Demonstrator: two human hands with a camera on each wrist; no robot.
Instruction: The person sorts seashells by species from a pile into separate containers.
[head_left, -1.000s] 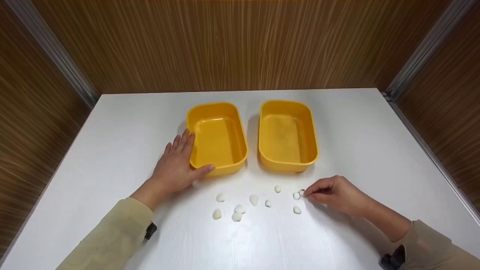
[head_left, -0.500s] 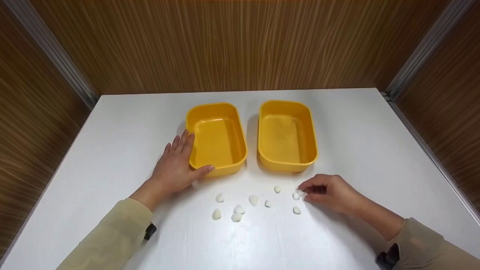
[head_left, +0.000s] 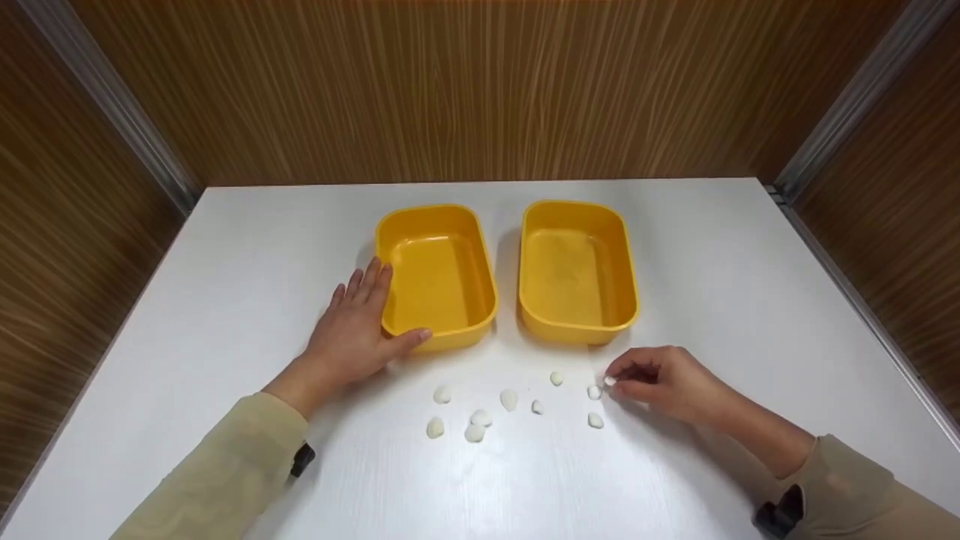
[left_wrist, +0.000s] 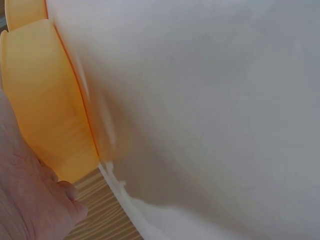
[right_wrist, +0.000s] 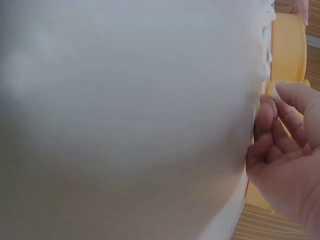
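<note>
My left hand (head_left: 349, 334) lies against the left yellow bin (head_left: 474, 330), its fingers straight along the left rim and the thumb over the front rim. In the left wrist view that hand (left_wrist: 35, 200) touches the bin's wall (left_wrist: 50, 100). Thumb and forefinger of my right hand (head_left: 675, 386) pinch a small white pebble (head_left: 610, 381), close above the table. Just left of those fingertips lies another white pebble (head_left: 594, 392), with a third pebble (head_left: 595, 421) nearer the front. The right wrist view shows my right hand (right_wrist: 290, 145) with its other fingers curled.
A second yellow bin (head_left: 577, 332) stands to the right of the first, a narrow gap between them. Several more white pebbles (head_left: 508, 400) are scattered on the white table (head_left: 540, 480) in front. Wood-grain panels (head_left: 480, 90) enclose the back and sides.
Half a second ago my right thumb and forefinger were spread around the pebble; now they have closed on it and it sits apart from its neighbour. My left hand has stayed put.
</note>
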